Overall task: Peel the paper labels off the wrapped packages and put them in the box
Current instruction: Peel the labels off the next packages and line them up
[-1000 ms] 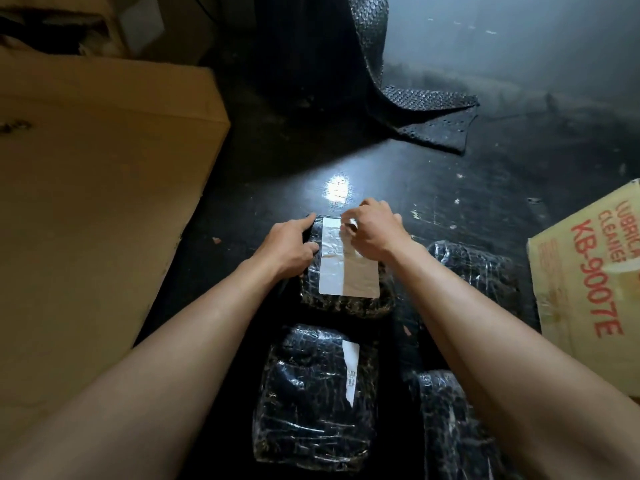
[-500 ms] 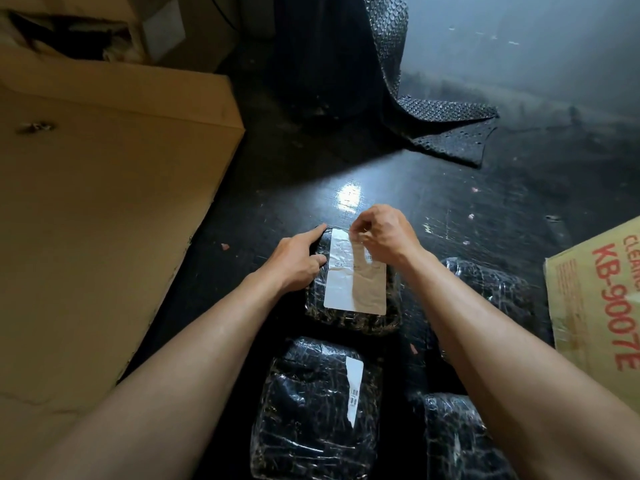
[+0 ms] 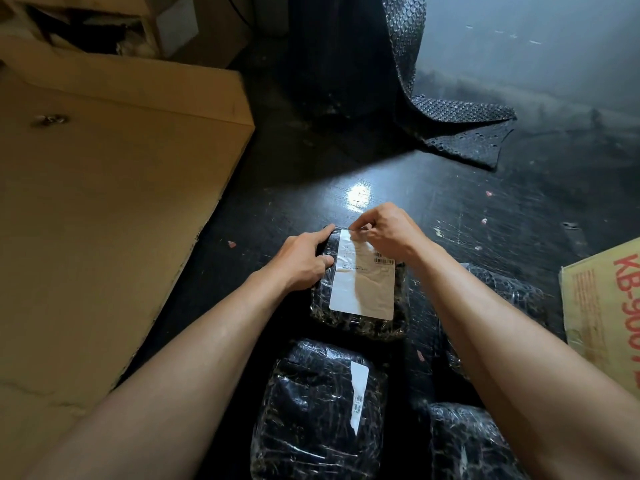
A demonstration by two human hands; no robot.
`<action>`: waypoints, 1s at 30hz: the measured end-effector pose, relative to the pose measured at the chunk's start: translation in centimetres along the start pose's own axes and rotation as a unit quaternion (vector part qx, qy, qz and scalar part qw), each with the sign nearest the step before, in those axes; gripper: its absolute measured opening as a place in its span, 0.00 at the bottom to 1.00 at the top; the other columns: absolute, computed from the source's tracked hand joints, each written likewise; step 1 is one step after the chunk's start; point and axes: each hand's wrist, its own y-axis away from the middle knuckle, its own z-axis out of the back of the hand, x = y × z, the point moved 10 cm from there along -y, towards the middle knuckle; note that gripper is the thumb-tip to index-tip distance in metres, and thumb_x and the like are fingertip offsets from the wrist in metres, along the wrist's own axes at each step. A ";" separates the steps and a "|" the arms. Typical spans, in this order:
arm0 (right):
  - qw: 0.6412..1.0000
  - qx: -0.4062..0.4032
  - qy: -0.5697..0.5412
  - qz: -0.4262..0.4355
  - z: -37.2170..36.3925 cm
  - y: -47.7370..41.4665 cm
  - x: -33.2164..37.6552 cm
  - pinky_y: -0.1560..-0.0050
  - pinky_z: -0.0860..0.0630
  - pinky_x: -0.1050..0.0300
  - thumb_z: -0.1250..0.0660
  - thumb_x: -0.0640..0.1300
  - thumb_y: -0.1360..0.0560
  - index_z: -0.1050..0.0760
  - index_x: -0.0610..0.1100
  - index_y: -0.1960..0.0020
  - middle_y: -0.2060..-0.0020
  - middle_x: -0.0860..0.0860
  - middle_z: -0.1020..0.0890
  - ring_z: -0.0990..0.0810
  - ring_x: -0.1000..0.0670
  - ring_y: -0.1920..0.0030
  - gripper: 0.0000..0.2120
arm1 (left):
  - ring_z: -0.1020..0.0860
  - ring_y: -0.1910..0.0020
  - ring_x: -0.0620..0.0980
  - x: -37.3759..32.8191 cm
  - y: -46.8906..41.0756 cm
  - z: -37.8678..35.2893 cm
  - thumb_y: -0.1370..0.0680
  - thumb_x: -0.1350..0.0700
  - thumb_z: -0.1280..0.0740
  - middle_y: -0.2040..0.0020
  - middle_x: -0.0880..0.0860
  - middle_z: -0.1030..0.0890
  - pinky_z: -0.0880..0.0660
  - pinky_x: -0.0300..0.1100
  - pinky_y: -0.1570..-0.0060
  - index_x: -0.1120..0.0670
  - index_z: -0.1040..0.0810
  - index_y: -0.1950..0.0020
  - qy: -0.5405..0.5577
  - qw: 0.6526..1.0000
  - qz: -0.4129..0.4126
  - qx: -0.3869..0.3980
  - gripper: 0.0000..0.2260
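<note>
So this is pretty early in the job as far as I can see. The wrapped package (image 3: 360,289) being worked on lies on the dark floor (image 3: 450,209), about mid-floor, and its big paper label (image 3: 362,282) is almost fully stuck down; only the far corner looks started. The left hand (image 3: 301,261) lies flat along the package's left edge, fingers spread and pressing, pinning it in place rather than gripping. The right hand (image 3: 384,230) has thumb and fingertips pinched shut on the label's far edge, ready to pull it back.

Plenty left: the nearer package (image 3: 318,414) carries a narrow label strip (image 3: 358,393), untouched or maybe half torn, can't tell. Two more packages sit under the right forearm, one toward the floor's right side (image 3: 502,296) and one at the near edge (image 3: 464,441); any labels on them aren't visible. There's a printed box (image 3: 602,317) at the right edge, probably the drop-off, but its opening is out of view so I can't say whether anything's inside. A big cardboard sheet (image 3: 104,209) covers the left side.

Compared with half a second ago, the barcode print near the label's far right is now exposed, since the right hand has shifted up to the very top edge. The left hand stays put.
</note>
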 end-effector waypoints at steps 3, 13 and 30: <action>1.000 -0.025 -0.002 -0.006 0.1 0.2 0.0 0.54 0.22 0.56 0.29 0.43 0.23 0.14 0.48 0.51 0.56 0.52 0.14 0.17 0.50 0.54 0.05 | 0.28 0.28 0.55 0.2 -0.1 -0.1 0.20 0.53 0.32 0.25 0.54 0.28 0.32 0.47 0.28 0.39 0.39 0.20 -0.002 1.000 0.006 0.005 0.30; 0.997 -0.058 0.041 0.035 -0.1 1.9 0.6 0.45 0.33 0.48 0.35 0.46 0.19 0.20 0.49 0.46 0.53 0.55 0.25 0.26 0.51 0.46 0.06 | 0.26 0.31 0.55 -0.2 0.0 0.2 0.19 0.54 0.32 0.25 0.54 0.27 0.29 0.47 0.32 0.39 0.38 0.21 -0.001 1.000 0.004 0.001 0.29; 0.996 -0.059 0.035 0.064 0.9 2.7 0.7 0.43 0.21 0.45 0.27 0.41 0.24 0.17 0.49 0.50 0.55 0.54 0.16 0.18 0.51 0.51 0.05 | 0.26 0.31 0.55 -0.6 0.4 0.3 0.19 0.55 0.32 0.25 0.53 0.28 0.28 0.53 0.31 0.40 0.37 0.20 0.004 1.000 0.004 -0.003 0.29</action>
